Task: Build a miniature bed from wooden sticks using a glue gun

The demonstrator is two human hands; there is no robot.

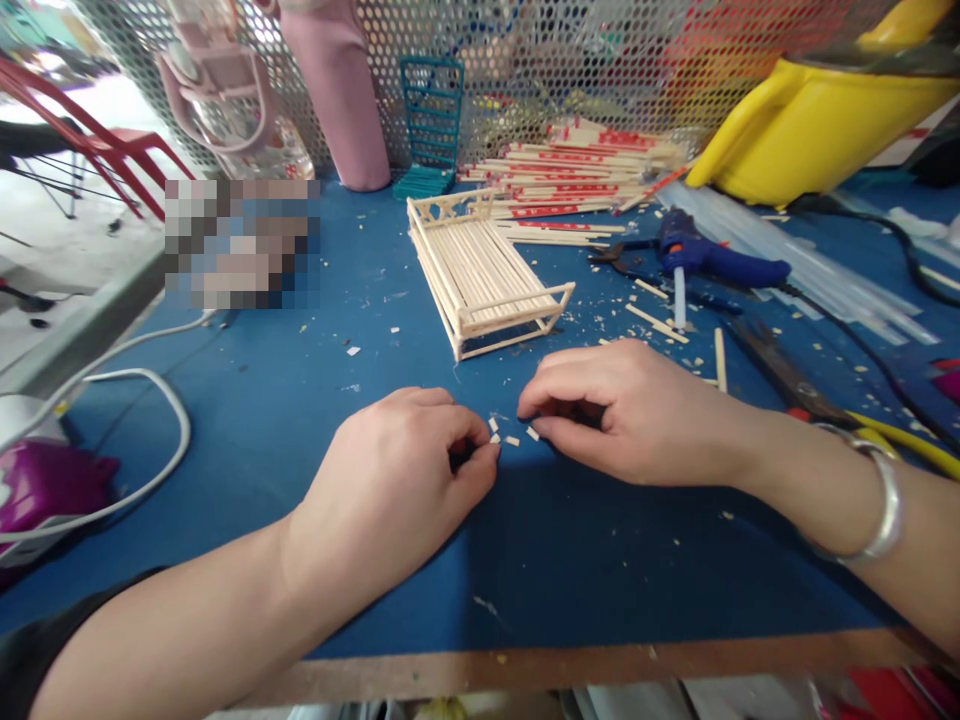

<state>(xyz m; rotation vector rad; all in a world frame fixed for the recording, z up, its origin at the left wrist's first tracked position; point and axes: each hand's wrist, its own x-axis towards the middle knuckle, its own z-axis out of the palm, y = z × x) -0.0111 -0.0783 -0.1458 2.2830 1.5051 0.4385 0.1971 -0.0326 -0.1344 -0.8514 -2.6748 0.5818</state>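
Observation:
My left hand [409, 475] rests on the blue tabletop, thumb and forefinger pinched at a tiny cut piece of wooden stick [495, 439]. Facing it, my right hand [626, 415] has curled fingers, with thumb and fingertips close together; whether anything is between them is hidden. Just by its thumb lies another small stick piece [532, 433]. More bits [512, 441] lie between the two hands. Beyond them stands a miniature bed-like frame [487, 265] made of thin wooden sticks, with raised rails at both ends. Neither hand touches it.
Paper-wrapped chopsticks [562, 170] are heaped behind the frame. On the right are a blue glue gun [712, 255], clear glue sticks [810, 260], pliers [622, 255], scissors [795, 375] and a yellow container [832, 130]. A teal miniature chair [429, 125], pink bottle [341, 95] and white cable [176, 400] are leftward.

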